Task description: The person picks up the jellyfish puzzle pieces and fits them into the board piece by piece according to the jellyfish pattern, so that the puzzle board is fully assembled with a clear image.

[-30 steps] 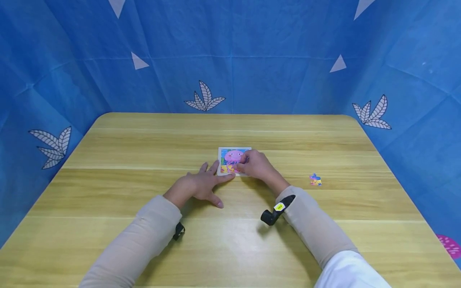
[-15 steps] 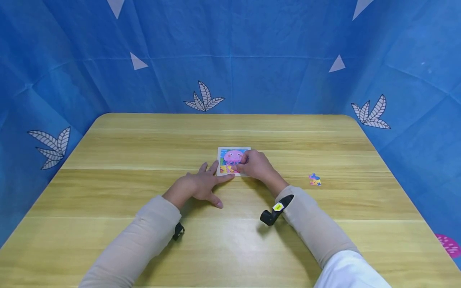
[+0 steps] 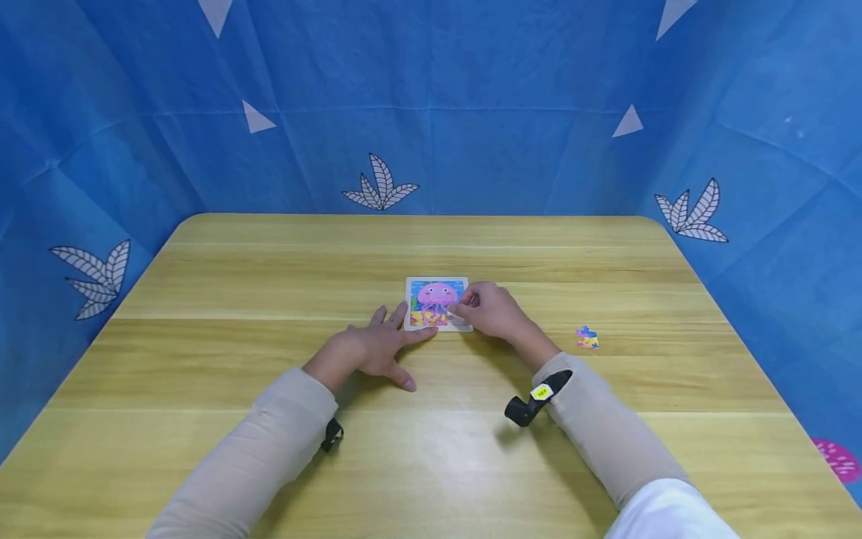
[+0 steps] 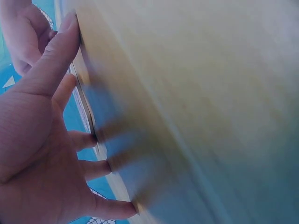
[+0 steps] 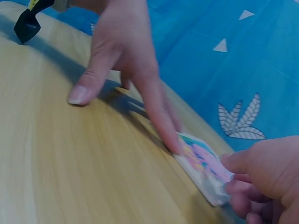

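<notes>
A small jigsaw puzzle [image 3: 434, 299] with a pink jellyfish lies in a white-bordered tray [image 3: 407, 314] on the wooden table. At its lower right corner a pale patch of the tray shows without picture. My left hand [image 3: 373, 348] rests with spread, straight fingers against the tray's left and near edges. Over the right side of the tray is my right hand [image 3: 494, 309]; in the right wrist view its thumb [image 5: 237, 162] and bent fingers stand slightly apart, with nothing seen between them. A loose jigsaw piece [image 3: 587, 337], blue, pink and yellow, lies to the right.
The light wooden table [image 3: 269, 262] reaches back to a blue cloth backdrop [image 3: 431, 105] with white leaf and triangle prints. A black wrist camera [image 3: 528, 404] sticks out from the right sleeve, low over the table.
My right hand has shifted to the right, uncovering more of the jellyfish picture and the pale lower right corner. My left hand stays against the tray.
</notes>
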### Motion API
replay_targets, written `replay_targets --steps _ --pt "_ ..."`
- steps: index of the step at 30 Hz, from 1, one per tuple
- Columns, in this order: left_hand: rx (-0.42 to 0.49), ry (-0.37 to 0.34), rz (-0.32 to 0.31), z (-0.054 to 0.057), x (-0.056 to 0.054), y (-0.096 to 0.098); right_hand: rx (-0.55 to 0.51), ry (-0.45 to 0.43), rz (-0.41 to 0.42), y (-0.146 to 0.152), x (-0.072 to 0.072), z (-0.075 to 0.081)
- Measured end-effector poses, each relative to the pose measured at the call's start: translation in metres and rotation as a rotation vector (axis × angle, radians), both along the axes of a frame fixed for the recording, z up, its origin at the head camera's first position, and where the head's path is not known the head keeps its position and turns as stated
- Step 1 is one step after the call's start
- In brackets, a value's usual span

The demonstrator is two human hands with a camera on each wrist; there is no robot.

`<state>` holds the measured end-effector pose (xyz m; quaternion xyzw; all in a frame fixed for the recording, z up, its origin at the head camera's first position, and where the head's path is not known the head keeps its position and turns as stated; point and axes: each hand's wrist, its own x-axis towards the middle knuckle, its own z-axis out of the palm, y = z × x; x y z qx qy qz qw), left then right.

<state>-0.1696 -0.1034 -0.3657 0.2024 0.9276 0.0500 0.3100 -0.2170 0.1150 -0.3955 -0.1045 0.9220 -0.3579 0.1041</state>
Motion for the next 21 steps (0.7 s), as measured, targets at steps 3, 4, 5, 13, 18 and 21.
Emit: replay_targets --steps 3,4,5,13,18,21 --pt "0.006 -0.007 0.004 0.001 0.001 -0.001 0.007 -0.020 -0.007 0.012 0.002 0.002" --pt "0.005 -0.008 0.005 0.001 0.001 -0.001 0.009 -0.023 -0.007 0.016 0.002 0.002" --pt "0.006 -0.010 0.006 0.001 0.001 -0.001 0.012 -0.026 -0.014 0.020 0.002 0.003" --pt "0.022 -0.007 0.004 -0.001 0.002 -0.002 0.069 -0.042 -0.060 0.052 0.004 0.009" --pt "0.024 -0.009 0.010 -0.001 0.002 -0.001 0.109 -0.038 -0.069 0.073 0.007 0.015" --pt "0.022 -0.009 0.013 0.001 0.002 -0.001 0.128 -0.017 -0.070 0.087 0.010 0.018"
